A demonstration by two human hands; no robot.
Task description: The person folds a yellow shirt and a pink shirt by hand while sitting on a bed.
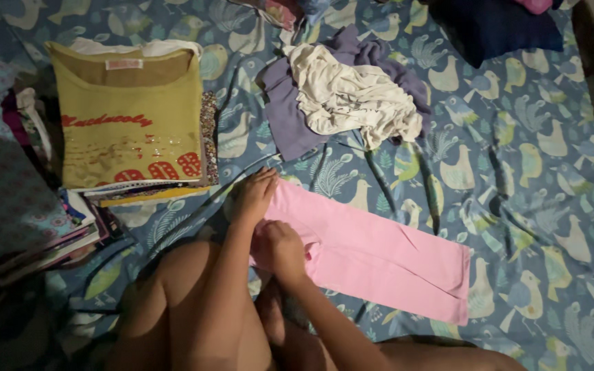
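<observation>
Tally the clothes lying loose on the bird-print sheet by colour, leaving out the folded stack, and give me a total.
Pink: 1, the pink trousers, laid flat under the left hand and right hand
Purple: 1, the purple garment, crumpled
Cream: 1, the cream garment, heaped on the purple one
Dark blue: 1, the dark blue cloth at the top edge
Total: 4

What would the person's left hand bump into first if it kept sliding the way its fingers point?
Probably the crumpled white garment on the purple cloth. The left hand rests on the pink trousers, fingers pointing up the bird-print sheet; only bare sheet lies between.
</observation>
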